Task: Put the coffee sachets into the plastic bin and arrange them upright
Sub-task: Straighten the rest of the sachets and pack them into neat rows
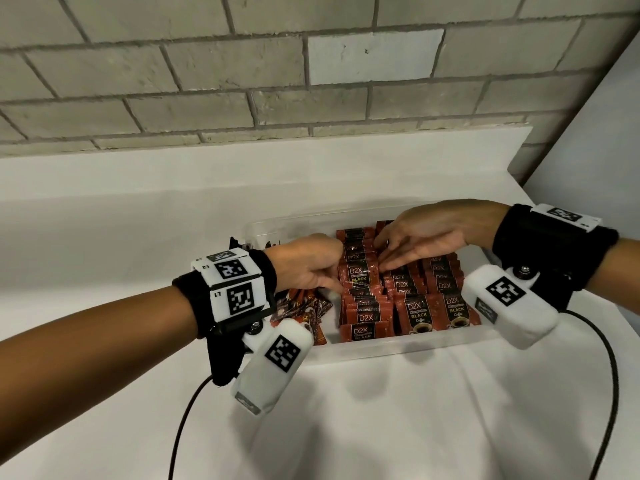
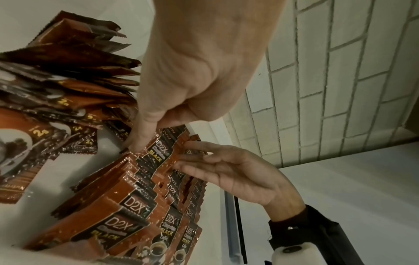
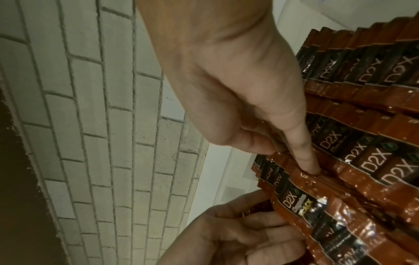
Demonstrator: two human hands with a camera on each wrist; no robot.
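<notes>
A clear plastic bin [image 1: 398, 348] stands on the white cloth and holds rows of red-brown D2X coffee sachets [image 1: 422, 310] standing upright. One sachet [image 1: 358, 277] sticks up higher in the left row. My left hand [image 1: 329, 271] grips that sachet's left edge [image 2: 158, 154], thumb [image 2: 140, 141] in front and fingers curled behind. My right hand [image 1: 408, 247] reaches in from the right with fingers stretched out. Its index fingertip [image 3: 314, 170] presses on the sachet tops beside the raised sachet [image 3: 299, 202].
A loose heap of darker brown sachets [image 1: 304, 306] lies in the bin's left part, also close in the left wrist view [image 2: 56, 89]. A brick wall [image 1: 311, 98] rises behind the table, a plain wall [image 1: 595, 150] at the right. Black cables [image 1: 609, 375] hang off the front.
</notes>
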